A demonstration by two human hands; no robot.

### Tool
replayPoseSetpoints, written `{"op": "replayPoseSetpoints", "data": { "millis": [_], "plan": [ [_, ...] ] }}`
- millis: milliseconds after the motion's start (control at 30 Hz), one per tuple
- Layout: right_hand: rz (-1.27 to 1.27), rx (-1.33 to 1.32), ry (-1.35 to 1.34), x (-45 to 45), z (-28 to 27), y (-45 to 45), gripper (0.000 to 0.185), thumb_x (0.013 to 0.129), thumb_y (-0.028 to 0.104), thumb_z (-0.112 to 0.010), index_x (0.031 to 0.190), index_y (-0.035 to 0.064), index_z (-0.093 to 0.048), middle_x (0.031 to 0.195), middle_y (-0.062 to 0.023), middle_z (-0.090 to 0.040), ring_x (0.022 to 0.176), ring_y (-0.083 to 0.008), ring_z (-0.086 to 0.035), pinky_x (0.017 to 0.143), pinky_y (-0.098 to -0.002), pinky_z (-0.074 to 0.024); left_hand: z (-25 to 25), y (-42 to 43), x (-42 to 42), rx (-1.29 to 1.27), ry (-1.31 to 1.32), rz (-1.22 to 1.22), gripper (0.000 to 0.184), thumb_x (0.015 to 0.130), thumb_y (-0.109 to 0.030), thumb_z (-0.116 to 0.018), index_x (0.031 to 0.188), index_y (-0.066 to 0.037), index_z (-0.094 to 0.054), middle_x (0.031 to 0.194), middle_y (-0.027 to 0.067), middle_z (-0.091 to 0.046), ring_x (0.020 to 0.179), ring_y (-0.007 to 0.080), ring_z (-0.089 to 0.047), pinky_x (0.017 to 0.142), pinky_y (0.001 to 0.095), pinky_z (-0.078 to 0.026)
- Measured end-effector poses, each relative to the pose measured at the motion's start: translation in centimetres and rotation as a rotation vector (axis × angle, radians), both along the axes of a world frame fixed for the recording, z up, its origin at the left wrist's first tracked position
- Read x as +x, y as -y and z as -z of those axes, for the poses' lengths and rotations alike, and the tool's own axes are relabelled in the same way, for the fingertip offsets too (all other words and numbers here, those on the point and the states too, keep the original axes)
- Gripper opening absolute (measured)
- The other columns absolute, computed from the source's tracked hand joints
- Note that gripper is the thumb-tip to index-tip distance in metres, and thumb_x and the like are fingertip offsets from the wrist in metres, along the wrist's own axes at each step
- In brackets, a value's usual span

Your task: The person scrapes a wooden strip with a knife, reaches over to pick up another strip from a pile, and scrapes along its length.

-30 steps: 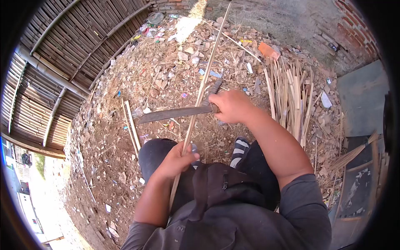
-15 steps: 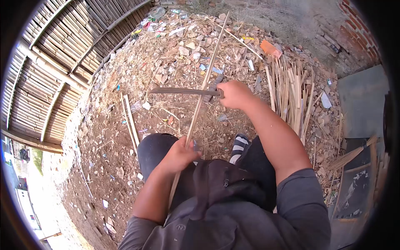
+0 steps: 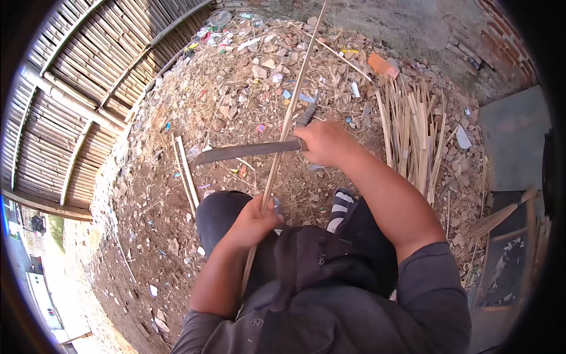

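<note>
My left hand [image 3: 256, 222] is wrapped round the lower part of a long, thin bamboo strip [image 3: 295, 97], which slants up and away from me. My right hand [image 3: 323, 143] grips the handle of a machete [image 3: 247, 151]. Its blade points left and crosses the strip above my left hand. Behind the strip, close to my right hand, a dark ridged object [image 3: 306, 114] shows; its lower part is hidden.
Split bamboo strips [image 3: 413, 133] lie in a pile at the right. Two more strips [image 3: 187, 172] lie at the left. An orange brick [image 3: 382, 66] rests near the wall [image 3: 407, 29]. A bamboo fence [image 3: 76, 94] stands at the left, a grey panel [image 3: 514, 141] at the right.
Since half a second ago the machete has come lower and nearer to me, its blade showing broader, with my right hand slightly lower. My left hand still holds the strip at about the same place.
</note>
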State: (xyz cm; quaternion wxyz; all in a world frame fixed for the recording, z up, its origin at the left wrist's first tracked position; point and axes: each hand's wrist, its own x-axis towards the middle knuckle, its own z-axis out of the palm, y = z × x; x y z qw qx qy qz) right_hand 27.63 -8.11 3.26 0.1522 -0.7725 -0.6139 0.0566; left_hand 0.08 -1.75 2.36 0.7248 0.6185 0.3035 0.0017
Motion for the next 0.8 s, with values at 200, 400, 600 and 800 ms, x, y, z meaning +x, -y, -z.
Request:
{"op": "replayPoseSetpoints", "data": {
  "millis": [200,400,600,800],
  "plan": [
    [0.339,0.111,-0.246,5.6,2.7,0.0,0.037,0.079,0.02,-0.07,0.114,0.0099,-0.07,0.088,-0.0169,-0.073,0.084,-0.0408,-0.07,0.076,-0.0488,-0.0571,1.1,0.2,-0.5,0.057,0.018,0.092,0.027,0.084,0.001,-0.07,0.097,-0.01,-0.049,0.083,-0.0065,-0.049,0.074,0.0033,-0.047,0.064,0.0219,-0.041],
    [0.148,0.047,-0.086,3.1,0.2,0.9,0.037,0.078,0.02,-0.069,0.113,0.0112,-0.071,0.09,-0.0155,-0.072,0.088,-0.0383,-0.071,0.078,-0.0502,-0.0563,0.7,-0.4,-0.2,-0.054,0.027,0.066,0.027,0.084,0.0,-0.07,0.096,-0.011,-0.048,0.077,-0.0069,-0.048,0.065,0.0028,-0.046,0.056,0.0219,-0.039],
    [0.045,-0.097,-0.145,2.6,1.0,-0.1,0.028,0.078,0.02,-0.069,0.105,0.0153,-0.07,0.087,-0.0131,-0.072,0.085,-0.0359,-0.071,0.075,-0.0506,-0.0558,1.2,-1.2,-0.3,-0.184,0.028,0.094,0.038,0.084,0.008,-0.067,0.098,-0.017,-0.043,0.076,-0.0056,-0.049,0.054,0.0043,-0.044,0.046,0.0227,-0.034],
    [-0.045,0.047,-0.021,-0.6,-0.8,0.2,0.021,0.077,0.02,-0.07,0.098,0.0135,-0.069,0.085,-0.0129,-0.071,0.085,-0.0352,-0.071,0.075,-0.0503,-0.056,1.7,-1.3,-1.1,-0.253,0.098,0.046,0.037,0.084,0.008,-0.067,0.097,-0.018,-0.044,0.074,-0.0059,-0.048,0.052,0.005,-0.044,0.042,0.0234,-0.03]
  ]
}}
